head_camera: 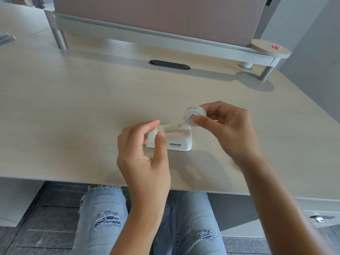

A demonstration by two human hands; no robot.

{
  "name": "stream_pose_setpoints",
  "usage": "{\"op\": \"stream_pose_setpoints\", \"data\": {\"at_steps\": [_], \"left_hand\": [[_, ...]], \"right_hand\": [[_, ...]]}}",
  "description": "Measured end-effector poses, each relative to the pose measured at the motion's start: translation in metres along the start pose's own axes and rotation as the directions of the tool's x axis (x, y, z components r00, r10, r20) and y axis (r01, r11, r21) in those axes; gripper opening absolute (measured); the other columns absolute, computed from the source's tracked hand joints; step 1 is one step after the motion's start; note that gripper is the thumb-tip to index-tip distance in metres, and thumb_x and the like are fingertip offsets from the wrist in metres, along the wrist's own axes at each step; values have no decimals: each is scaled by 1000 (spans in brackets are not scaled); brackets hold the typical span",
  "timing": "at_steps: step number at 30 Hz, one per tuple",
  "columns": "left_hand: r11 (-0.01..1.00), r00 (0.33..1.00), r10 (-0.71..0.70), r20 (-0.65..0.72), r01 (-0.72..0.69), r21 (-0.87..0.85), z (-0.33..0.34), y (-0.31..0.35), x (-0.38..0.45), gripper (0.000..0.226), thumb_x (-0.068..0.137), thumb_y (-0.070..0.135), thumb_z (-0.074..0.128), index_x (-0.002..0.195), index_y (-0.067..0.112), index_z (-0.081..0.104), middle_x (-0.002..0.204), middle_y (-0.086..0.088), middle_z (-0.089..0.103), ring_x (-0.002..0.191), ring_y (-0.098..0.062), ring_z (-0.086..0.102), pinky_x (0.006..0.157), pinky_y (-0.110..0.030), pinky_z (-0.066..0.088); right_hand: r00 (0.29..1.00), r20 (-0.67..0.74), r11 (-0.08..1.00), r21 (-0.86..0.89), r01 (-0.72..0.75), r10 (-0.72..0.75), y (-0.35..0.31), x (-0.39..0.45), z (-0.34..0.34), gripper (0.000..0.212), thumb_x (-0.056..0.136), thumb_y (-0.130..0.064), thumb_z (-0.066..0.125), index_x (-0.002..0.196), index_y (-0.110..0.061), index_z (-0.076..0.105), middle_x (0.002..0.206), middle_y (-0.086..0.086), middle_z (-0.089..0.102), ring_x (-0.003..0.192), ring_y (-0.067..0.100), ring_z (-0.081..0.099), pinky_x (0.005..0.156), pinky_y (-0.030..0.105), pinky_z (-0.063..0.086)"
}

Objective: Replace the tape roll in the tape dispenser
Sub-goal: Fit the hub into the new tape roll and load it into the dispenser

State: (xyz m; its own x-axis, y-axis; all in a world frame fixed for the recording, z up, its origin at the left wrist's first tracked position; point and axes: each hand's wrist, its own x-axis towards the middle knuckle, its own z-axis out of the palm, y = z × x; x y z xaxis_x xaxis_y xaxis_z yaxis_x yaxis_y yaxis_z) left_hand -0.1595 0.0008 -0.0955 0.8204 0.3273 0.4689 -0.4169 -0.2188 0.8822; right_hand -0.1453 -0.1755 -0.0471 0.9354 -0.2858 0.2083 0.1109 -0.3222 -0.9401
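A white tape dispenser [179, 138] marked VIVID stands on the pale wooden desk [73, 111], near its front edge. Its roll cradle looks empty from this angle. My right hand [224, 129] holds a clear tape roll [195, 114] between thumb and fingers, just above and behind the dispenser's right end. A faint strip of tape seems to run from the roll toward the dispenser's left end. My left hand [145, 155] hovers at that left end, thumb and forefinger close together over the cutter side; whether they pinch the tape end is unclear.
A raised monitor shelf [165, 36] on metal legs spans the back of the desk, with a round wooden pad [270, 48] at its right end. A dark oval cable grommet [169, 64] lies behind the dispenser. My knees in torn jeans are below the desk edge.
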Motion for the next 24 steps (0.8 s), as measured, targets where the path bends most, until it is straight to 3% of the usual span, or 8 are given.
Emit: {"op": "stream_pose_setpoints", "data": {"at_steps": [3,6,12,14,17,19,21,24], "left_hand": [[994,1000,25,13,-26,108,-1,-6,1,26,88,1,75,113,9,74,110,-4,66,105,-28,60,92,-15,44],[990,999,16,40,-22,136,0,-12,1,28,87,3,77,114,8,73,113,-3,66,110,-26,60,94,-7,38],[995,985,92,143,-96,17,7,-1,14,27,90,14,77,116,7,75,113,-4,75,103,-18,71,95,-21,52],[987,957,-57,284,98,-130,12,4,21,24,91,16,76,115,10,78,108,1,80,98,-13,76,90,-27,58],[871,853,-253,457,407,-276,16,8,26,15,93,13,75,106,14,82,94,-1,85,87,-17,80,84,-31,62],[782,803,-303,513,517,-348,16,6,27,12,91,16,77,100,15,84,95,-8,84,94,-35,78,97,-48,61],[710,773,-329,542,581,-398,15,5,27,12,85,19,79,95,14,85,97,-14,83,97,-42,75,104,-59,54],[645,736,-363,571,641,-416,15,5,29,13,77,16,85,89,12,85,94,-15,82,91,-34,73,102,-53,55]], "right_hand": [[1000,5,995,-94,-14,15,1,5,0,19,82,-25,89,96,-16,81,94,0,84,93,23,79,85,32,63],[1000,26,992,-128,-15,18,1,8,2,18,82,-24,89,94,-13,81,89,0,84,87,19,80,77,21,61],[991,128,999,-23,-34,37,-5,2,-1,18,83,-18,86,96,-7,82,90,3,84,82,11,79,80,21,60],[983,179,999,38,-37,30,-11,0,-4,20,81,-16,85,97,-4,82,91,6,84,79,9,76,77,18,57],[974,227,998,53,-28,15,-15,-2,-10,29,75,-26,84,95,-6,82,93,10,83,84,15,74,80,26,58],[966,259,997,65,-48,29,-15,-1,-14,30,74,-29,86,95,-7,83,95,12,83,87,21,74,85,34,56],[956,291,993,91,-70,41,-13,0,-16,33,73,-32,88,94,-7,83,97,15,83,89,26,72,86,39,55],[949,313,986,138,-97,49,-13,1,-18,35,68,-31,90,92,-7,83,95,17,82,88,29,71,85,40,54]]}}
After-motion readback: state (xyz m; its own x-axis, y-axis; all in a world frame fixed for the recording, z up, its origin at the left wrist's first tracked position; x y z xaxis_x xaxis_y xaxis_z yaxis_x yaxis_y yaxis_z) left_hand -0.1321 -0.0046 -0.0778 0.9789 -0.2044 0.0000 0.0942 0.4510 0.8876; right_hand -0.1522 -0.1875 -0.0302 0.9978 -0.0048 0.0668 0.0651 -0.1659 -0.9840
